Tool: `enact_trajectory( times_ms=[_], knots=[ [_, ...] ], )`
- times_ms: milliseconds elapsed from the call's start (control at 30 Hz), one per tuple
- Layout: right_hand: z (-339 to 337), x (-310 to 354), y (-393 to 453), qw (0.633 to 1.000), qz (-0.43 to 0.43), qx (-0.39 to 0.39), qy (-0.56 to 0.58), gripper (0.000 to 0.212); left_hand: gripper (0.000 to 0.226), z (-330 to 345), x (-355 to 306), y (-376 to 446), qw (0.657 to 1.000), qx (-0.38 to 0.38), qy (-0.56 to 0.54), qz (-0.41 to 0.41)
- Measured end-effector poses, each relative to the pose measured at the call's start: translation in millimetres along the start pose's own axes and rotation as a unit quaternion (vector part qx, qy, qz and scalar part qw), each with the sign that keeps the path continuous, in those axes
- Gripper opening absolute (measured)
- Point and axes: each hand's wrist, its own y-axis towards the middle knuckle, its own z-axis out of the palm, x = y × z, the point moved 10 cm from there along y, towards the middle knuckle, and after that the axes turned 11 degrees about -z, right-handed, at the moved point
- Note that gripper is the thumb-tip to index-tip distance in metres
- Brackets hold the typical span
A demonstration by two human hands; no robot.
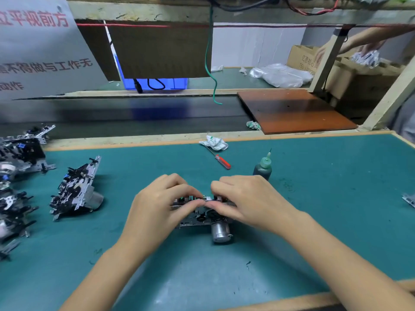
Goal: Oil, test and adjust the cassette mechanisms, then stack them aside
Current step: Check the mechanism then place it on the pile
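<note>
At the far left edge of the green mat (314, 209), a heap of finished mechanisms (15, 176) lies piled, and just right of it one more mechanism (76, 189) stands propped on its edge. At the mat's middle, the left hand (157, 209) curls its fingers over the left end of the cassette mechanism (197, 215), gripping it; the right hand (244, 200) grips the right end likewise, thumbs nearly meeting over the top. The mechanism lies flat between and beneath both hands: a metal chassis with black parts and a silvery cylindrical motor (221, 232) jutting toward the person. Beyond the right hand lie a red-handled screwdriver (221, 160) and a green oil bottle (262, 168).
</note>
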Motion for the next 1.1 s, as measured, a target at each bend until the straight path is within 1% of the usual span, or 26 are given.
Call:
enact_trajectory(
  times_ms=[67, 167, 233, 300, 400, 533, 633, 700, 767, 833, 933, 1033, 1100],
  knots=[
    [-2, 3, 3, 0.999, -0.032, 0.006, -0.008, 0.036, 0.035, 2, -8, 3, 0.999, 0.028, 0.021, 0.029],
    [-17, 8, -9, 0.995, -0.070, -0.009, -0.075, 0.035, 0.034, 6, -33, 7, 0.992, 0.049, 0.053, 0.101],
    [-35, 5, -26, 0.989, -0.066, -0.023, -0.127, 0.037, 0.032, 12, -60, 11, 0.983, 0.055, 0.058, 0.163],
    [-59, -3, -49, 0.989, -0.043, -0.039, -0.136, 0.042, 0.032, 23, -93, 18, 0.972, 0.064, 0.048, 0.219],
    [-96, -27, -94, 0.990, 0.020, -0.041, -0.130, 0.044, 0.029, 54, -145, 33, 0.958, 0.098, 0.014, 0.268],
    [-135, -59, -162, 0.980, 0.121, -0.015, -0.157, 0.041, 0.018, 120, -210, 53, 0.945, 0.178, -0.017, 0.275],
    [-158, -82, -208, 0.963, 0.178, -0.008, -0.204, 0.040, 0.019, 165, -255, 67, 0.938, 0.191, -0.031, 0.286],
    [-169, -102, -237, 0.947, 0.226, -0.001, -0.229, 0.041, 0.019, 194, -279, 77, 0.940, 0.200, -0.038, 0.274],
    [-176, -121, -267, 0.930, 0.285, 0.000, -0.230, 0.040, 0.020, 223, -302, 83, 0.937, 0.221, -0.039, 0.267],
    [-177, -136, -293, 0.916, 0.336, -0.004, -0.217, 0.036, 0.020, 248, -318, 85, 0.930, 0.253, -0.036, 0.263],
    [-170, -151, -326, 0.891, 0.410, 0.000, -0.193, 0.037, 0.023, 279, -329, 83, 0.915, 0.304, -0.020, 0.262],
    [-165, -160, -349, 0.867, 0.463, 0.007, -0.183, 0.044, 0.036, 305, -328, 66, 0.891, 0.355, 0.036, 0.280],
    [-168, -162, -350, 0.858, 0.472, 0.025, -0.202, 0.044, 0.049, 314, -324, 55, 0.881, 0.370, 0.059, 0.290]
  ],
)
